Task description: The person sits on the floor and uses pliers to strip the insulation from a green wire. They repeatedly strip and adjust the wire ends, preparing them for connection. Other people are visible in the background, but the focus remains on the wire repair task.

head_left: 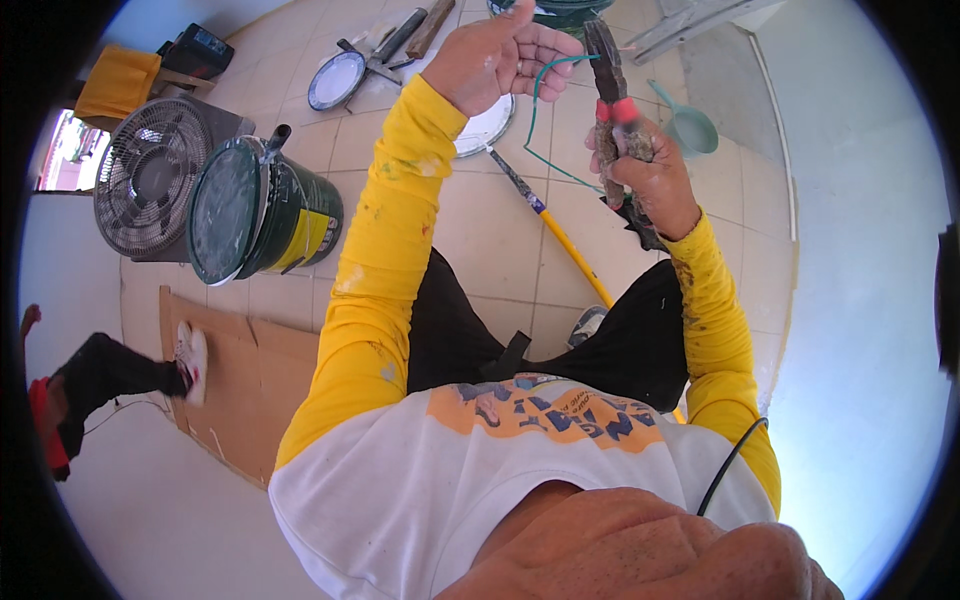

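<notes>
Pale floor tiles (pixel 492 225) lie beneath me. My right hand (pixel 650 172) wraps the pliers (pixel 604 78) by the handles, probably for leverage, their head pointing away, near my half-open left hand (pixel 505 62), seemingly placed to guide the green wire (pixel 526 146) looping between.

Pliers (pixel 605 106): dark grey head, bright red bands, handles blotched grey-brown.
Wire (pixel 527 147): green.
Sleeves (pixel 375 225): bright yellow, speckled with dark and pale smudges.
Shirt (pixel 400 470): white, with an orange panel of dark blue lettering.
Trousers (pixel 635 330): black.
Bucket (pixel 295 185): dark green, yellow patch, whitish smears on the lid (pixel 225 210).
Pole (pixel 575 255): yellow with a blue band.
Dipper (pixel 692 132): pale green.
Floor tiles (pixel 500 250): cream, gridded by darker lines.
</notes>
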{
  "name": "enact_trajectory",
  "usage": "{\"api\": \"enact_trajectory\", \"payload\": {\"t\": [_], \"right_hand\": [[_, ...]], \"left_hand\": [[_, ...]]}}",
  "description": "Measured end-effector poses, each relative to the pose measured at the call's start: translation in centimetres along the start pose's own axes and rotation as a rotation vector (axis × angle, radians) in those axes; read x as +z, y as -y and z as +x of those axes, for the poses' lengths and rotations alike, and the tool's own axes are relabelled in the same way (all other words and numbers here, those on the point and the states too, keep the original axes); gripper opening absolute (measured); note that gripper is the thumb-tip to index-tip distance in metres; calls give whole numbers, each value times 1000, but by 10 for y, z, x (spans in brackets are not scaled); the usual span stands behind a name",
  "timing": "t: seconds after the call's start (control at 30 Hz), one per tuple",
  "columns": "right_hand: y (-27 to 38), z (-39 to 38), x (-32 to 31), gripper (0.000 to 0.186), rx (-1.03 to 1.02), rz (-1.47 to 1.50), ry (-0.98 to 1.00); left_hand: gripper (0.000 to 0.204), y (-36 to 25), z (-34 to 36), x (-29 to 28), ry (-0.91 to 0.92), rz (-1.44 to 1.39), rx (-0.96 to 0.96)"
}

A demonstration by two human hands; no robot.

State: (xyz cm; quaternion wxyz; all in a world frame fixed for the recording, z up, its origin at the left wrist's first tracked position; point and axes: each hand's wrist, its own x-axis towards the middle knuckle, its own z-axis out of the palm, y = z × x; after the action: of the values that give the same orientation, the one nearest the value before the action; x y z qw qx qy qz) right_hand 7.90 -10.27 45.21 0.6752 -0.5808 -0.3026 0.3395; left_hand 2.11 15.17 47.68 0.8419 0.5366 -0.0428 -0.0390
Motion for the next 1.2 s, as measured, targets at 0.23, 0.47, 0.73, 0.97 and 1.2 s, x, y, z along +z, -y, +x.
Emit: {"api": "enact_trajectory", "payload": {"t": [0.23, 0.47, 0.73, 0.97, 1.2], "right_hand": [[-4, 5, -5, 36, 13, -46, 24], [-6, 7, -5, 29, 41, -113, 19], [-14, 8, -9, 34, 23, -190, 1], [-14, 8, -11, 39, 66, -177, 1], [-14, 6, -16, 31, 87, -289, 34]], "left_hand": [[54, -1, -2, 1, -77, 246, 32], [36, 12, 3, 14, -128, 454, 113], [29, 28, 13, 16, -328, 823, 351], [24, 36, 16, 29, -419, 1230, 549], [17, 39, 18, 23, -351, 1476, 776]]}}
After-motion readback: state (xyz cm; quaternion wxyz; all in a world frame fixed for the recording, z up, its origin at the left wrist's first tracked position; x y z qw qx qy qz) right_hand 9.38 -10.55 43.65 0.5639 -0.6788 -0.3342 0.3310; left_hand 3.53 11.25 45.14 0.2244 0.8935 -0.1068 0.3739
